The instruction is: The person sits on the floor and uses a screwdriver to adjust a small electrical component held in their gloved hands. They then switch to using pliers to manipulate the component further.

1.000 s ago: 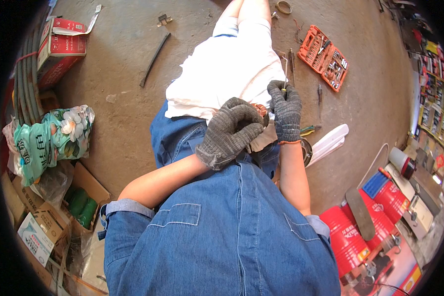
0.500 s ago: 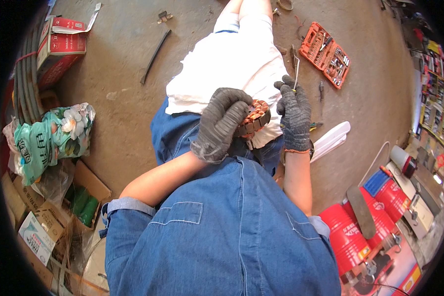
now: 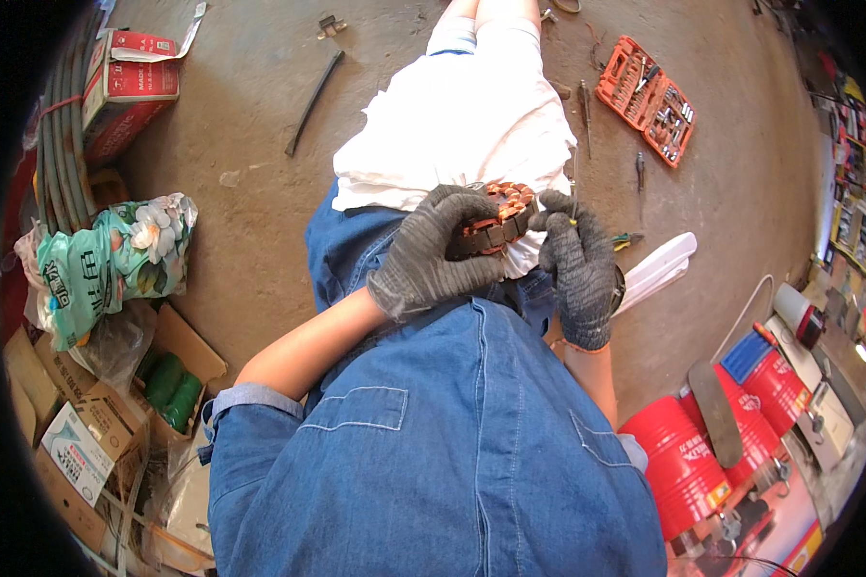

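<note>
My left hand (image 3: pixel 431 248), in a grey knit glove, grips a ring-shaped metal part with copper windings (image 3: pixel 506 200) over my lap, its fingers round the left side. My right hand (image 3: pixel 577 274), gloved too, is just right of the ring, fingers curled on a thin tool (image 3: pixel 573 221) with a small yellow piece; much of the tool is hidden. A white cloth (image 3: pixel 433 125) lies under the ring and over my legs. Green-handled pliers (image 3: pixel 626 240) and long white strips (image 3: pixel 652 271) lie just right of my right hand.
On the floor are an orange socket case (image 3: pixel 645 96), screwdrivers (image 3: pixel 640 171) and a black hose (image 3: pixel 313 104). Cartons (image 3: pixel 130 87), coiled hoses (image 3: pixel 58 144) and a green plastic bag (image 3: pixel 82 284) line the left; red drums (image 3: pixel 664 462) and shelves (image 3: pixel 856 183) are on the right.
My right hand has moved down toward my body, its tool now mostly hidden. The ring part, first mostly covered by my left hand, shows more of its windings.
</note>
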### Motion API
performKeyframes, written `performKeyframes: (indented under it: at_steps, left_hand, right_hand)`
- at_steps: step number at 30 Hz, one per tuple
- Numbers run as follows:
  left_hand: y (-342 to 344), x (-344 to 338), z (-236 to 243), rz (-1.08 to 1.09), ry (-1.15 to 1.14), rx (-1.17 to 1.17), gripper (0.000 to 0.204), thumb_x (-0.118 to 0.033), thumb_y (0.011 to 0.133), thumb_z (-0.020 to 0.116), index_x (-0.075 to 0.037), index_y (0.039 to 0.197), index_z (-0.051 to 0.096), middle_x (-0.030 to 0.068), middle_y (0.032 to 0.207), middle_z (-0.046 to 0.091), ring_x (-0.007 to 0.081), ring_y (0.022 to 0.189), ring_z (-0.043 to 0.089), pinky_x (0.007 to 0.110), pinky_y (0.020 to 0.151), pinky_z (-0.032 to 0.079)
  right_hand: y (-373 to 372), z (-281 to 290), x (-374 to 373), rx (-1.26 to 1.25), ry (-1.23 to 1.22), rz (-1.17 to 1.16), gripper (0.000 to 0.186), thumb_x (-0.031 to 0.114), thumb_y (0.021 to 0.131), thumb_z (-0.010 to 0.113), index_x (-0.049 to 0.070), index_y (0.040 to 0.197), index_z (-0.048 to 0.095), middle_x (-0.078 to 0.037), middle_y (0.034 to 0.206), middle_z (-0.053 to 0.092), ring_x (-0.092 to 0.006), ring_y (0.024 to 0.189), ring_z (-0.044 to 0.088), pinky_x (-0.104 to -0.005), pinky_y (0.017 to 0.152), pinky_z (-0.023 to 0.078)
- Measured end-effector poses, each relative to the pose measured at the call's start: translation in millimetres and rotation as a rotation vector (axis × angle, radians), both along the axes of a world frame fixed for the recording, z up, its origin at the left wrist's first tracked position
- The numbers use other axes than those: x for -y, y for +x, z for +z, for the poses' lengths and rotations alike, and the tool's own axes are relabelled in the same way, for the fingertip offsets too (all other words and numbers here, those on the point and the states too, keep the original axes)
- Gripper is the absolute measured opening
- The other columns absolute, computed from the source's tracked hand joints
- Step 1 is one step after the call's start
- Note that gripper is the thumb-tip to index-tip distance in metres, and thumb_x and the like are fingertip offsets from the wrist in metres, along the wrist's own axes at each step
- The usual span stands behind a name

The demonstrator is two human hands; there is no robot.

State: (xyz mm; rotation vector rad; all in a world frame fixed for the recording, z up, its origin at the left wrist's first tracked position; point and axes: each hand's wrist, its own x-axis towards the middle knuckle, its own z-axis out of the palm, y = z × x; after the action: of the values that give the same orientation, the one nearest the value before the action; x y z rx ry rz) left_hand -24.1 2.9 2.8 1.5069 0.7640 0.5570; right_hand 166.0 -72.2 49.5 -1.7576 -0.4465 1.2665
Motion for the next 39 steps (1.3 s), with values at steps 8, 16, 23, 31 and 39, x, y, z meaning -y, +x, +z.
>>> performKeyframes:
  at_steps: [8,16,23,31,39]
  left_hand:
    - [7.5,9.0,-6.1,0.067,0.222,-0.13,0.058,-0.027,0.072,0.086,-0.008,0.121,0.061,0.0145,0.114,0.063,0.0299,0.105,0.062,0.039,0.092,0.051]
    - [6.2,13.0,-5.9,0.108,0.235,-0.119,0.054,-0.023,0.07,0.085,-0.008,0.118,0.064,0.0146,0.111,0.063,0.0309,0.102,0.062,0.04,0.09,0.051]
    - [9.8,11.7,-10.1,0.123,0.277,-0.096,0.052,-0.023,0.071,0.084,-0.008,0.117,0.062,0.0155,0.107,0.062,0.0317,0.099,0.062,0.041,0.088,0.051]
    - [13.0,11.1,-8.7,0.072,0.321,-0.219,0.058,-0.026,0.072,0.085,-0.006,0.121,0.061,0.0164,0.109,0.063,0.0331,0.102,0.062,0.043,0.089,0.051]
    - [14.9,10.2,-7.7,0.048,0.357,-0.295,0.06,-0.029,0.073,0.083,-0.009,0.125,0.061,0.0174,0.11,0.063,0.0352,0.101,0.062,0.044,0.089,0.05]
  right_hand:
    - [-10.2,13.7,28.3,0.067,-0.037,0.062,0.023,0.013,0.099,0.058,0.0,0.117,0.065,-0.002,0.094,0.068,-0.0053,0.079,0.057,-0.022,0.069,0.049]
    - [-15.6,4.2,54.1,0.03,-0.029,0.14,0.021,0.014,0.098,0.06,0.001,0.114,0.067,-0.002,0.093,0.067,-0.0069,0.08,0.058,-0.0246,0.071,0.05]
    - [-12.3,3.7,70.5,0.093,-0.047,0.274,0.022,0.018,0.101,0.057,0.001,0.107,0.069,-0.001,0.073,0.062,-0.0093,0.067,0.055,-0.0277,0.062,0.047]
    - [-16.3,1.7,76.0,0.268,-0.036,0.298,0.021,0.017,0.098,0.059,-0.001,0.101,0.069,-0.011,0.079,0.066,-0.0185,0.068,0.061,-0.0336,0.065,0.049]
    - [-17.0,-5.1,75.2,0.642,0.076,0.368,0.02,0.016,0.095,0.063,-0.001,0.104,0.07,-0.018,0.092,0.07,-0.0326,0.08,0.068,-0.0401,0.071,0.052]
